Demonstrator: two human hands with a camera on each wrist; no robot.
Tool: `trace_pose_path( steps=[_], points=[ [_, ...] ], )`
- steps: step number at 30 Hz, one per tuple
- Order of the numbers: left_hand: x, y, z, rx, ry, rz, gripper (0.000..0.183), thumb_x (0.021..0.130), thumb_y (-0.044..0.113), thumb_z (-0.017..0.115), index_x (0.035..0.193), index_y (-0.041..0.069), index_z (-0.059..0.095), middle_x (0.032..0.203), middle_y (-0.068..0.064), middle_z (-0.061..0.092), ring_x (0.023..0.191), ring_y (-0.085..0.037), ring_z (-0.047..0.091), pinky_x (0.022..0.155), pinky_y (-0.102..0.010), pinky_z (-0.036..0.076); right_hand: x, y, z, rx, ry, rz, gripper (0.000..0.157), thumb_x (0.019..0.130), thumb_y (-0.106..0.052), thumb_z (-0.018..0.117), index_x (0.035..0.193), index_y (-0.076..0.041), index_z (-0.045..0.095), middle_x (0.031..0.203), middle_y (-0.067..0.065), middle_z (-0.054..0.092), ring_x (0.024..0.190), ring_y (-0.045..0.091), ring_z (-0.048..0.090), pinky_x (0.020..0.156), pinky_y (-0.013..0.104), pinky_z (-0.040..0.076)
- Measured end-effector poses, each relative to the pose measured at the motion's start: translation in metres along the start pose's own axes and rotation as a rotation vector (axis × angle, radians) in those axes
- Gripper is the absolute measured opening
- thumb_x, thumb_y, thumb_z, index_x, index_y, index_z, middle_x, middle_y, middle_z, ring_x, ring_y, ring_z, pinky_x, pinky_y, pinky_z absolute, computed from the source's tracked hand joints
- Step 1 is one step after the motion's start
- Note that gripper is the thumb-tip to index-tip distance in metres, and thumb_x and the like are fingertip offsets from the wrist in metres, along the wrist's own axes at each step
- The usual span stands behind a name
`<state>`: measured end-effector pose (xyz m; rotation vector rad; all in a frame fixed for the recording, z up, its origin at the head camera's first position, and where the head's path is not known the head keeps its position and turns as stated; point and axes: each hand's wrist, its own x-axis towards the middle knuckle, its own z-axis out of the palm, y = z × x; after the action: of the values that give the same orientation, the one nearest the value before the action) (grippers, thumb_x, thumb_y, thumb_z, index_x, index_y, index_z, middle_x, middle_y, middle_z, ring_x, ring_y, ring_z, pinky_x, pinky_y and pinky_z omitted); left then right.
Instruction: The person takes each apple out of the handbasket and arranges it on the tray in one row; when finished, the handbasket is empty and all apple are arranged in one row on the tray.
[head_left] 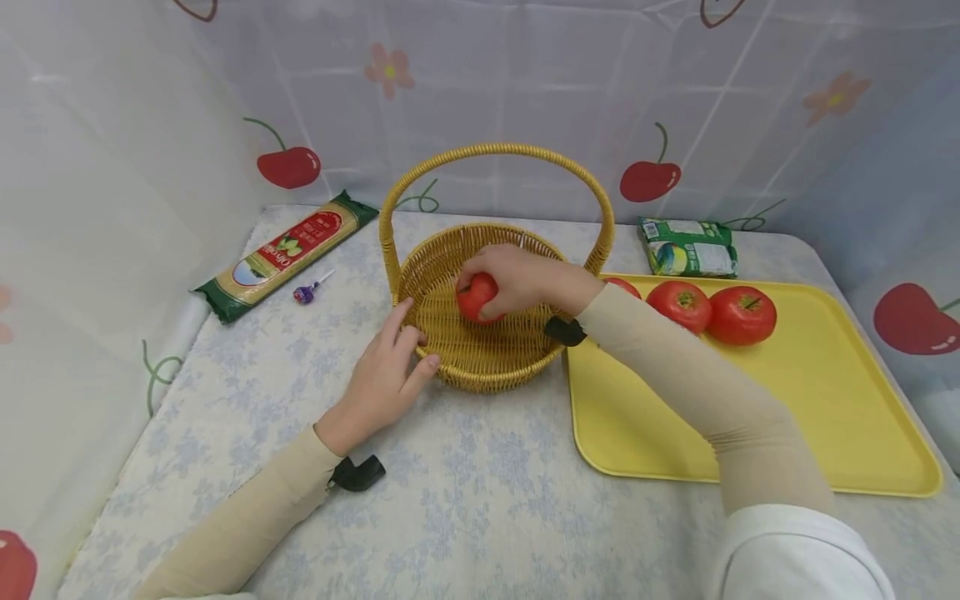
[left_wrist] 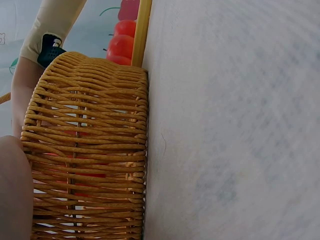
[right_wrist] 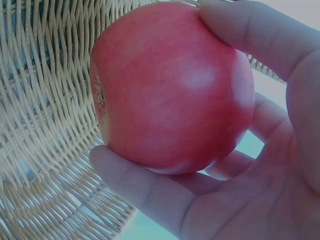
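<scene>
My right hand (head_left: 513,279) holds a red apple (right_wrist: 172,87) inside the wicker basket (head_left: 480,383), thumb and fingers curled around the fruit. In the right wrist view the basket's woven wall stands close behind the apple. At the basket's front left, my left hand (head_left: 386,379) touches the rim with fingers spread and fairly straight. The left wrist view shows the outer weave of the basket (left_wrist: 87,145) beside part of that hand, with red patches visible through the gaps. More red apples (head_left: 742,315) lie on the yellow tray (head_left: 817,417), one partly hidden by my right forearm.
A pasta packet (head_left: 288,254) lies at the back left, with a wrapped lollipop (head_left: 306,293) beside it. A green packet (head_left: 690,247) sits behind the tray. The basket's tall handle (head_left: 495,150) arches over its opening. A printed curtain (head_left: 487,83) hangs behind the table.
</scene>
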<state>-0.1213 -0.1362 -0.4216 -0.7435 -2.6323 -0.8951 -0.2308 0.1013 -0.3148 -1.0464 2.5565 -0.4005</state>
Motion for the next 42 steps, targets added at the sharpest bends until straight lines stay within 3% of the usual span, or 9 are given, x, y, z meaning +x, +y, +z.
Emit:
trace_pose_path(
  steps=[8, 16, 35, 42],
  points=[
    [0.0, 0.0, -0.001, -0.004, -0.002, -0.004, 0.074, 0.103, 0.069, 0.023, 0.107, 0.005, 0.058, 0.162, -0.027, 0.032, 0.113, -0.046, 0.062, 0.08, -0.053, 0.051, -0.016, -0.001, -0.004, -0.005, 0.037, -0.025, 0.039, 0.086, -0.023, 0.079, 0.123, -0.016, 0.068, 0.13, 0.008, 0.062, 0.117, 0.026, 0.056, 0.094, 0.043, 0.053],
    [0.0, 0.001, -0.001, -0.005, 0.006, 0.002, 0.076, 0.102, 0.07, 0.022, 0.107, 0.004, 0.059, 0.161, -0.028, 0.032, 0.106, -0.045, 0.063, 0.077, -0.052, 0.05, -0.033, -0.002, -0.01, -0.005, 0.061, -0.042, 0.039, 0.086, -0.022, 0.079, 0.123, -0.016, 0.067, 0.13, 0.009, 0.06, 0.116, 0.026, 0.056, 0.093, 0.043, 0.053],
    [-0.001, 0.001, -0.001, -0.003, 0.015, 0.0, 0.078, 0.102, 0.071, 0.021, 0.107, 0.003, 0.059, 0.161, -0.029, 0.033, 0.109, -0.046, 0.063, 0.076, -0.052, 0.05, -0.089, -0.006, -0.026, -0.012, 0.161, -0.15, 0.039, 0.084, -0.016, 0.081, 0.12, -0.016, 0.066, 0.14, 0.014, 0.055, 0.123, 0.032, 0.056, 0.088, 0.043, 0.056],
    [0.0, 0.002, -0.001, 0.001, 0.014, 0.009, 0.078, 0.102, 0.07, 0.021, 0.107, 0.003, 0.059, 0.16, -0.03, 0.033, 0.1, -0.043, 0.063, 0.073, -0.049, 0.049, -0.114, 0.0, -0.031, -0.024, 0.198, -0.114, 0.038, 0.084, -0.014, 0.08, 0.12, -0.019, 0.067, 0.141, 0.012, 0.055, 0.118, 0.031, 0.056, 0.085, 0.043, 0.054]
  ],
)
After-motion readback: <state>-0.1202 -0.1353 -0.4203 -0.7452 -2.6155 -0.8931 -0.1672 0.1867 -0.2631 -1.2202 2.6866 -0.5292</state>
